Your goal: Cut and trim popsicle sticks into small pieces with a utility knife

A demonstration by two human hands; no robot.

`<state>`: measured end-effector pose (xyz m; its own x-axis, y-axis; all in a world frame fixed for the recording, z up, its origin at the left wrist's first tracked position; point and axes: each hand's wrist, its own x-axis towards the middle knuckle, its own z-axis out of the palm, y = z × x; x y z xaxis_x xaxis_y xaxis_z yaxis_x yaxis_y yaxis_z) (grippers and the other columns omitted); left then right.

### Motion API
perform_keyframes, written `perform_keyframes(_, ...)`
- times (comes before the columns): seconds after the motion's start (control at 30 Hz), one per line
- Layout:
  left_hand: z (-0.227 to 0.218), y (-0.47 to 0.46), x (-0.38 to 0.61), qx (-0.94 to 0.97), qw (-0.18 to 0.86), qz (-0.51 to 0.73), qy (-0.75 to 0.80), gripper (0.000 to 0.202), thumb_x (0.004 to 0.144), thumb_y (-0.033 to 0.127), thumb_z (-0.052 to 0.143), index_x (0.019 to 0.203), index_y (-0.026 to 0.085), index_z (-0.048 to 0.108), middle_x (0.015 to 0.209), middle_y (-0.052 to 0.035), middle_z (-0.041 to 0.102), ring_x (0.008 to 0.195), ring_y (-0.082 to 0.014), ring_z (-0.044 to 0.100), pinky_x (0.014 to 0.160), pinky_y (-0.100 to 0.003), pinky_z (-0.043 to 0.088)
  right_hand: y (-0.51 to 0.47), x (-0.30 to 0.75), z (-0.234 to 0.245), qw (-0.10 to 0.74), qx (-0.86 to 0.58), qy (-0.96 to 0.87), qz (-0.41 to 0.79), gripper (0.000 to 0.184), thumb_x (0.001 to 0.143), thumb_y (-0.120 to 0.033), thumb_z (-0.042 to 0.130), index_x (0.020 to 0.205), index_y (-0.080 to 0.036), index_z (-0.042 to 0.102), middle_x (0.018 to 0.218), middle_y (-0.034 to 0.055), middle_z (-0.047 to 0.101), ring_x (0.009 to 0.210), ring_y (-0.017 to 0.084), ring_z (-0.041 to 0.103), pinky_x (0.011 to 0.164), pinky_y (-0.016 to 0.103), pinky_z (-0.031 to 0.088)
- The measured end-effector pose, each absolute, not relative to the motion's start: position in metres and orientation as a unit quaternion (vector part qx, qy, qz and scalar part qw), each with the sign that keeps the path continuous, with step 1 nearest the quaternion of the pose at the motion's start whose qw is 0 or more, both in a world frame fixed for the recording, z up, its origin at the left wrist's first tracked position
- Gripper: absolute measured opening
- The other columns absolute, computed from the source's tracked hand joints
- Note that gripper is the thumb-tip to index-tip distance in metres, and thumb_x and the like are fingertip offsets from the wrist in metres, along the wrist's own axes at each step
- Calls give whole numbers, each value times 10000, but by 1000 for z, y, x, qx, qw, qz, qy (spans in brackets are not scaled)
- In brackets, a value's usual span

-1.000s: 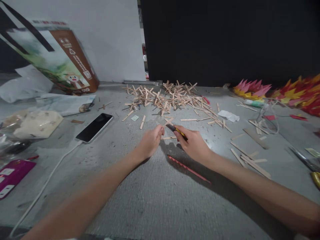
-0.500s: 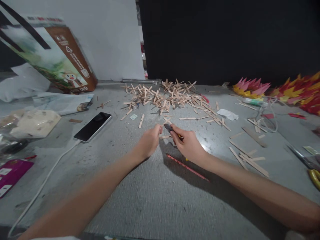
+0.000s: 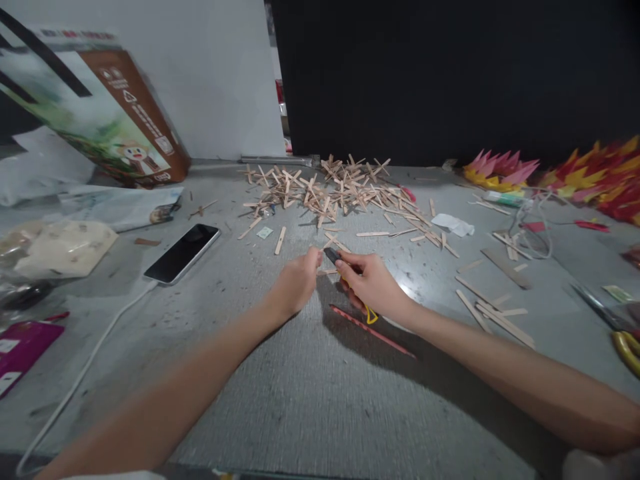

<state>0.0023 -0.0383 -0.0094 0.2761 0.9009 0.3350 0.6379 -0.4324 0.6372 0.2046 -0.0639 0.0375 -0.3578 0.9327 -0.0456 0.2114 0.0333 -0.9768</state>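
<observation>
My left hand is closed in a pinch, with a pale bit of wooden craft stick showing at its fingertips; most of that stick is hidden. Facing it, my right hand wraps around a utility knife with a dark front end and a yellow loop at its tail. The knife's front end points at my left fingertips, almost touching them. Under the hands lies another craft stick. A red patterned pencil rests on the table below my right hand. Just beyond the hands, crossed craft sticks lie flat.
Behind the hands is a pile of crossed sticks. Loose sticks and gold-handled scissors lie right, near pink and yellow paper petals. A phone on a white cable and a paper bag are left.
My right hand has tilted the knife slightly, and its yellow tail loop now shows more below the palm. My left hand keeps its pinch. The whole view has shifted slightly.
</observation>
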Motion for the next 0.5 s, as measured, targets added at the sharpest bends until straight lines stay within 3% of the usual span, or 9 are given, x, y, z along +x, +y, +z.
perform_keyframes(0.23,-10,-40,5,776,185,326,508,173,1028,204,365,938,242,508,822,-48,624,724,-224,598,702,-333,404,-65,201,39,343,-450,-611,554,281,1041,-444,538,1062,-203,682,608,-81,506,292,84,486,247,198,309)
perform_keyframes(0.5,4,-43,19,687,304,411,517,486,1102,575,290,816,234,485,657,2,519,586,-166,503,593,-296,379,-64,198,30,374,-422,-595,572,298,1036,-499,549,914,-229,588,654,-81,548,327,72,494,280,192,346)
